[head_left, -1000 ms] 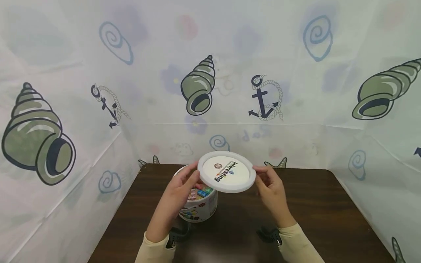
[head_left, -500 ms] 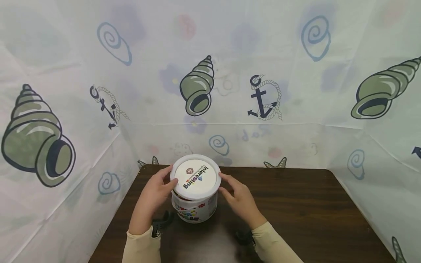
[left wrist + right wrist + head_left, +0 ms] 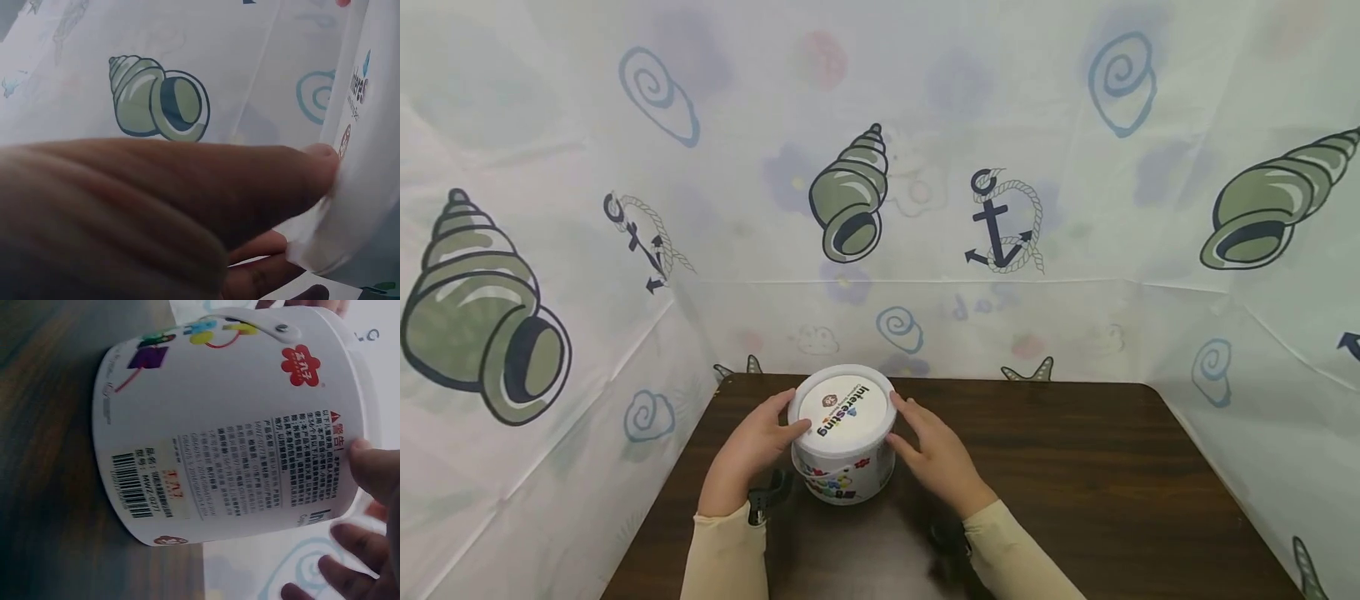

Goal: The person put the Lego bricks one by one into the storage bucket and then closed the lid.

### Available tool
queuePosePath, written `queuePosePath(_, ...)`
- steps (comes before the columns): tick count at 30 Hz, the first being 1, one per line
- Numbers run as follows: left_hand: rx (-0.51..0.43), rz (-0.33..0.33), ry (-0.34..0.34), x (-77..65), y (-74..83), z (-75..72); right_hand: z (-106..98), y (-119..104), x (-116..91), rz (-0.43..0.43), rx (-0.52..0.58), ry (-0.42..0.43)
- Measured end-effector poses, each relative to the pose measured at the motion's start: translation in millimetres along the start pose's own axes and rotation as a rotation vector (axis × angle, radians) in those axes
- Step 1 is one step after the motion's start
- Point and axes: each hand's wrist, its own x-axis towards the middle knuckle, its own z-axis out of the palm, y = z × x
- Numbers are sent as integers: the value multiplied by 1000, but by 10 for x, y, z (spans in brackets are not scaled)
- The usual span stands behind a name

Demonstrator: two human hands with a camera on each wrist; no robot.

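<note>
A white bucket (image 3: 868, 477) with colourful prints stands upright on the table, its round white lid (image 3: 868, 417) lying level on top. My left hand (image 3: 751, 450) holds the lid's left edge. In the left wrist view the thumb (image 3: 275, 178) lies against the lid's printed top, while fingers show lower at the rim. On the opposite side, my right hand (image 3: 942, 460) holds the lid's edge between thumb and index finger. The right wrist view shows that thumb (image 3: 375, 465) at the rim and the other fingers spread beyond it. The bucket's contents are hidden.
The dark wooden table (image 3: 1075, 483) extends to the right of the bucket. White cloth (image 3: 925, 125) printed with shells and anchors encloses the back and sides. A thin white handle (image 3: 253, 320) lies along the bucket's wall. A black strap (image 3: 767, 496) circles the left wrist.
Both hands have brought the lid left and down from mid-air onto the bucket, covering the colourful pieces seen inside earlier. Over the last half second the lid has sunk and levelled.
</note>
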Motion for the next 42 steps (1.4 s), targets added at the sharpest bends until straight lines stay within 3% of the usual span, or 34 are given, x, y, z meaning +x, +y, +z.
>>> queuePosePath(6,-12,10,-47,28,-48,49,-18,12,52,15,67,-123)
queuePosePath(9,-12,43,-96,59,-78,91,17,17,20,21,89,-137)
queuePosePath(12,-24,69,-133,90,-109,123,76,0,-23,42,104,-104)
queuePosePath(20,-69,57,-193,97,-147,171,197,-78,6,91,71,26)
queuePosePath(31,-63,36,-165,98,-165,194,225,-106,47,168,149,-32)
queuePosePath(37,-29,51,-136,125,-200,192,269,-91,31,150,224,-30)
queuePosePath(42,27,90,-92,110,-174,166,110,-8,-66,149,251,-70)
